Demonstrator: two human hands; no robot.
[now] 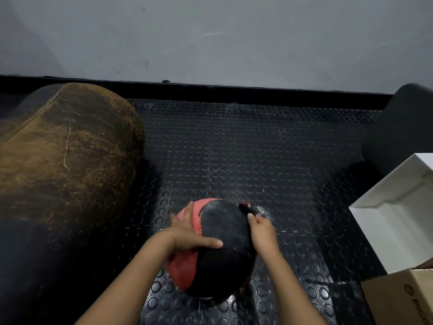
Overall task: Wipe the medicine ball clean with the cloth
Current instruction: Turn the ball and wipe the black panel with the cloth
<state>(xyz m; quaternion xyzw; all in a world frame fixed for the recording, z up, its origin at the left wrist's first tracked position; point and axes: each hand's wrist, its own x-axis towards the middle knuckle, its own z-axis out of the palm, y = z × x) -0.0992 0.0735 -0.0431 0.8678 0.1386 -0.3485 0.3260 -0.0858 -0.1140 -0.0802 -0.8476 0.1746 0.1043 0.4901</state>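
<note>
Forearms reach in from the near edge of the floor (257, 148), a black studded rubber mat, and both hands meet on the medicine ball (222, 261). The ball, red and black, sits on the mat toward its near middle. It lies between a worn brown punching bag (65, 148) along the left edge and a white box (398, 207) and cardboard box (403, 299) at the right edge.

The left hand (187, 233) lies flat on the ball's upper left, fingers spread and thumb stretched across the black panel. Its grip is apart and seems only to steady the ball. The right hand (261, 231) has its grip clamped on a dark cloth (246, 208), bunched against the ball's far right side.

Wiping looks to be under way rather than finished. The cloth is working one flank, and the black panel shows faint pale specks, though the dim light makes it hard to tell what is already clean. The red panels on the left, the near face and the underside on the mat probably remain, so the ball will likely need turning.
</note>
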